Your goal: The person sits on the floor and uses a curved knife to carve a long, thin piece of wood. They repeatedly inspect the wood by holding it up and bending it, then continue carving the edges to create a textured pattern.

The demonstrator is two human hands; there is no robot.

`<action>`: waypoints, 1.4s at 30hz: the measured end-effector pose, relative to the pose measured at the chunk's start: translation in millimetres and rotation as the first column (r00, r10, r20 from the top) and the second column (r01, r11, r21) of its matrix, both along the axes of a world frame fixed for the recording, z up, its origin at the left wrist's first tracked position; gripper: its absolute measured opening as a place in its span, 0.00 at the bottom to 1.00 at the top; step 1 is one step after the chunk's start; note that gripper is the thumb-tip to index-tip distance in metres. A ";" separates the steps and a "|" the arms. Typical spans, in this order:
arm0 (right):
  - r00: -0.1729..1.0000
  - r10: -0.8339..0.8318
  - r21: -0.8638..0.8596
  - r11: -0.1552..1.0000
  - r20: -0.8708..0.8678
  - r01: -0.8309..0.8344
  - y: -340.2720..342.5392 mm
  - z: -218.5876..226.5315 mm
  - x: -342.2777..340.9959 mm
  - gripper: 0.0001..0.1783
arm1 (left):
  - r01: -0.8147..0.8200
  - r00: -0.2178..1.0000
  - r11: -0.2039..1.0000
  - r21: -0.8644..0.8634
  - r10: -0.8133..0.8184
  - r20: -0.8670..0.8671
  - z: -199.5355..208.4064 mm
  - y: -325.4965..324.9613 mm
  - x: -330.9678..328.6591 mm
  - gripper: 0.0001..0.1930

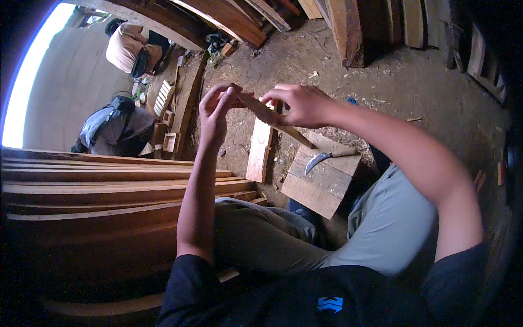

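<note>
A slim, flat piece of wood [261, 111] is held up at a slant in front of me, its lower end reaching down toward a board. My left hand [217, 104] pinches its upper end between thumb and fingers. Farther along, my right hand [305, 104] grips the same piece, the index finger arched over it and the thumb near its edge. Below, a square wooden board [321, 188] lies between my knees. On it rests a curved-blade knife [317, 162] with a wooden handle, touched by neither hand.
A pale plank [258, 150] lies on the dirt floor beyond the board. Long stacked timbers [109, 191] fill my left side. Upright beams [348, 32] stand at the far side. Two people, one in a grey top [117, 128] and one in a light top [126, 48], crouch at far left.
</note>
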State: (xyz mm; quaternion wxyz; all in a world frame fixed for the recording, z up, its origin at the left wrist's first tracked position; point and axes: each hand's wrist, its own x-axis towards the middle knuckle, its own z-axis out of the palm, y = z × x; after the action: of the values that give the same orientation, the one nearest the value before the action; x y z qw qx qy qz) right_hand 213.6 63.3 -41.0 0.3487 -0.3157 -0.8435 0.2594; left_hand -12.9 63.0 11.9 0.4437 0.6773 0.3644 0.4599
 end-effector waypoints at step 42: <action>0.971 -0.159 -0.443 0.894 -0.179 0.065 23.9 -17.6 2.0 0.17 | 0.176 0.947 0.921 -0.348 -0.255 -0.197 -40.2 18.2 -20.4 0.35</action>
State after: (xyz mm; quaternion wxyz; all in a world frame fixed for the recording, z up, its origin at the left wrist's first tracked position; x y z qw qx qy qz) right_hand 215.6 87.2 -58.5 0.3712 -0.4044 -0.7031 0.4520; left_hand -33.3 81.3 -28.3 0.5508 0.6810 0.4088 0.2565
